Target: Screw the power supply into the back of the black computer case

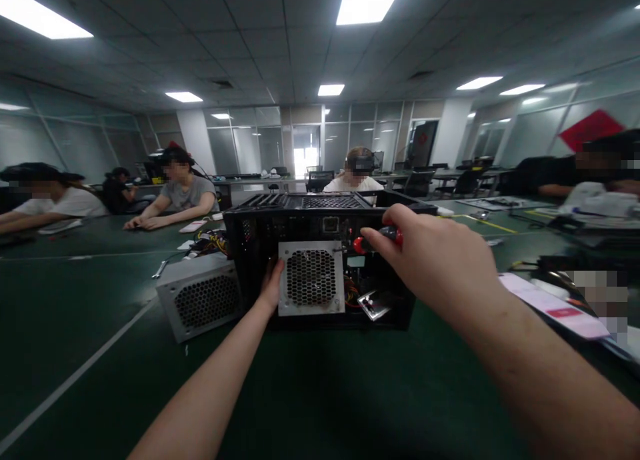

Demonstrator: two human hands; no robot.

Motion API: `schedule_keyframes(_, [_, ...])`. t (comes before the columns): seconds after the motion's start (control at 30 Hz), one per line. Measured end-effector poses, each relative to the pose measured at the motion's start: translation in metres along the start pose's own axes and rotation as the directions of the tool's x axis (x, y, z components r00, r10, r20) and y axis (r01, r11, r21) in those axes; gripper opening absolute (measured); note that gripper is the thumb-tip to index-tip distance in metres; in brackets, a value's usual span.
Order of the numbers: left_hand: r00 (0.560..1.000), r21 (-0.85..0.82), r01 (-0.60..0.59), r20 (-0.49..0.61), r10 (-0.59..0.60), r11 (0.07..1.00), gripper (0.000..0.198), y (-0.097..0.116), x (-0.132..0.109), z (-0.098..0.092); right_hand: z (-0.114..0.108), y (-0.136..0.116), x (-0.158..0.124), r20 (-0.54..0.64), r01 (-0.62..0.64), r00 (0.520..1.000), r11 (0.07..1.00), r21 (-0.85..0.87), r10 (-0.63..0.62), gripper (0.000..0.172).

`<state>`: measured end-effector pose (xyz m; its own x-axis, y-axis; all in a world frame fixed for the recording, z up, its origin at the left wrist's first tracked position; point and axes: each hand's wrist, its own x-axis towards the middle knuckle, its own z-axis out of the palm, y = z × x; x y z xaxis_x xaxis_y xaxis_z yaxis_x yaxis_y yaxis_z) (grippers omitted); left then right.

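Note:
A grey power supply unit (311, 280) with a honeycomb grille sits at the open side of a black computer case (235, 260). Against its left edge is my left hand (273, 285), fingers wrapped around that side and partly hidden. My right hand (440, 250) is closed on a red and black screwdriver (393, 233), held level near the unit's upper right corner. Its tip is too indistinct to tell whether it touches a screw. Below it, a small shiny tray (375, 305) holds a few tiny dark and red pieces. Coloured cables (353, 290) show inside the case.
A second power supply unit (200, 300) stands left of the case, with a bundle of cables (213, 243) and a wrench (160, 269) behind it. A pink-screened phone (555, 307) lies at right on the green table (320, 393). Several people sit around.

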<state>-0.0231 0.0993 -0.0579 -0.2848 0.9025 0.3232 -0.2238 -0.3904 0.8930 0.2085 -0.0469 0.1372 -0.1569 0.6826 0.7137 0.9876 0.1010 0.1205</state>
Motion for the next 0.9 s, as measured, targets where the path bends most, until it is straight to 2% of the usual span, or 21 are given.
schedule_keyframes(0.07, [1.0, 0.017, -0.008, -0.007, 0.008, 1.0, 0.062, 0.001, 0.0, 0.001, -0.002, 0.008, -0.002, 0.038, 0.113, 0.992, 0.985, 0.131, -0.119, 0.035])
schedule_keyframes(0.13, [1.0, 0.023, -0.007, -0.012, 0.007, 1.0, 0.063, 0.001, -0.001, 0.001, -0.002, 0.019, -0.004, 0.057, 0.249, 0.96, 0.93, 0.269, -0.274, 0.039])
schedule_keyframes(0.23, [1.0, 0.025, 0.0, -0.019, 0.001, 1.0, 0.062, 0.001, -0.001, 0.0, 0.0, 0.03, -0.005, 0.169, 0.294, 0.914, 0.889, 0.351, -0.369, 0.034])
schedule_keyframes(0.33, [0.999, 0.061, 0.024, -0.049, -0.021, 0.998, 0.061, 0.002, -0.001, -0.001, 0.0, 0.029, -0.003, 0.273, 0.237, 0.904, 0.916, 0.323, -0.33, 0.03])
schedule_keyframes(0.5, [0.998, 0.083, 0.019, -0.055, -0.015, 0.996, 0.058, 0.006, -0.003, 0.0, -0.005, 0.019, 0.002, 0.335, 0.17, 0.91, 0.957, 0.234, -0.244, 0.033])
schedule_keyframes(0.67, [0.999, 0.086, 0.001, -0.043, 0.003, 0.996, 0.055, 0.011, -0.007, 0.003, -0.007, 0.012, 0.003, 0.322, 0.114, 0.933, 0.98, 0.161, -0.162, 0.036])
schedule_keyframes(0.77, [0.999, 0.101, -0.007, -0.048, 0.012, 0.995, 0.053, 0.012, -0.008, 0.003, -0.007, 0.006, 0.0, 0.292, 0.093, 0.948, 0.988, 0.122, -0.125, 0.032])
schedule_keyframes(0.9, [0.999, 0.105, -0.012, -0.039, 0.017, 0.994, 0.053, 0.011, -0.007, 0.003, -0.009, -0.006, -0.004, 0.261, -0.077, 0.964, 0.992, 0.095, 0.05, 0.035])
